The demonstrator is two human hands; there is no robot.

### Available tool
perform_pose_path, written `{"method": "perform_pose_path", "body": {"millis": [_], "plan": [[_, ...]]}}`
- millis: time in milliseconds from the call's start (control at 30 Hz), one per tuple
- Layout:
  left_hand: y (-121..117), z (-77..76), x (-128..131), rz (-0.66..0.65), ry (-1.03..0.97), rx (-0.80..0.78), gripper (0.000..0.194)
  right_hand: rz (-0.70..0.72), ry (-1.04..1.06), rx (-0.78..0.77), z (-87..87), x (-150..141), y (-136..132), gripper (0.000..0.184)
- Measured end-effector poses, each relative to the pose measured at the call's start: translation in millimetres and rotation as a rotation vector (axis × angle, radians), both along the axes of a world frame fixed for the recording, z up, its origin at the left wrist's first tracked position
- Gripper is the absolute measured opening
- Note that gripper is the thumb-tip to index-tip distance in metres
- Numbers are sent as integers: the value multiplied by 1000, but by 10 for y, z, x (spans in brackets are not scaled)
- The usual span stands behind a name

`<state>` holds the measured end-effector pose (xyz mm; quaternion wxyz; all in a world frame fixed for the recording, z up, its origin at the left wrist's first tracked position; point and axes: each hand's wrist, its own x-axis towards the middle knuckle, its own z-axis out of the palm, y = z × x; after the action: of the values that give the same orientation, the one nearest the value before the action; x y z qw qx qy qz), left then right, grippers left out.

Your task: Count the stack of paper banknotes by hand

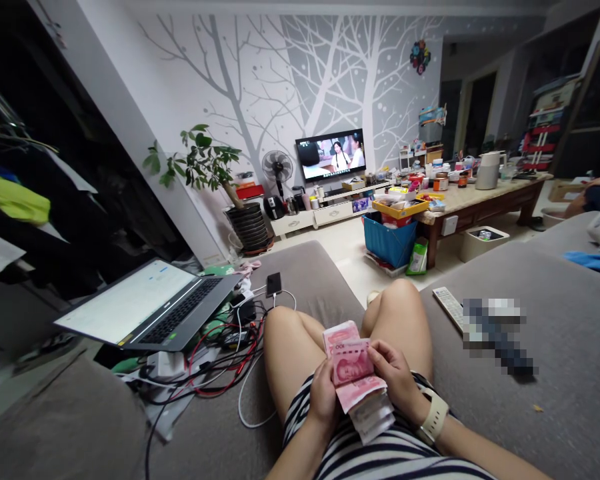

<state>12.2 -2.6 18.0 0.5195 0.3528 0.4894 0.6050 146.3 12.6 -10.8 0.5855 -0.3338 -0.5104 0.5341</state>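
I sit on a grey sofa (555,347) with my knees up. Both hands hold a stack of pink banknotes (351,363) over my lap. My left hand (323,393) is wrapped round the stack's left edge from below. My right hand (393,377), with a pale watch strap on its wrist, grips the right side, fingers curled on the top note. Some notes fan upward and some hang down toward my striped clothing.
An open laptop (153,310) rests at my left above a tangle of cables (220,363) and a charging phone (273,284). A remote (449,305) lies on the sofa at my right. Ahead are a television (331,154), a potted plant (215,170), a blue bin (390,240) and a cluttered low table (480,197).
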Motion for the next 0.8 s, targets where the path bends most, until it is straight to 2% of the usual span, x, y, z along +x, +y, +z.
{"method": "perform_pose_path", "body": {"millis": [333,667,800], "plan": [[66,-197,-42,-40,-90,2,22,12,32,9,25,10,-17,34],[50,-150,-16,-106,-173,16,23,-8,36,-5,3,14,-8,36],[62,-156,-24,-136,-187,8,30,41,-1,-31,-1,28,-10,41]]}}
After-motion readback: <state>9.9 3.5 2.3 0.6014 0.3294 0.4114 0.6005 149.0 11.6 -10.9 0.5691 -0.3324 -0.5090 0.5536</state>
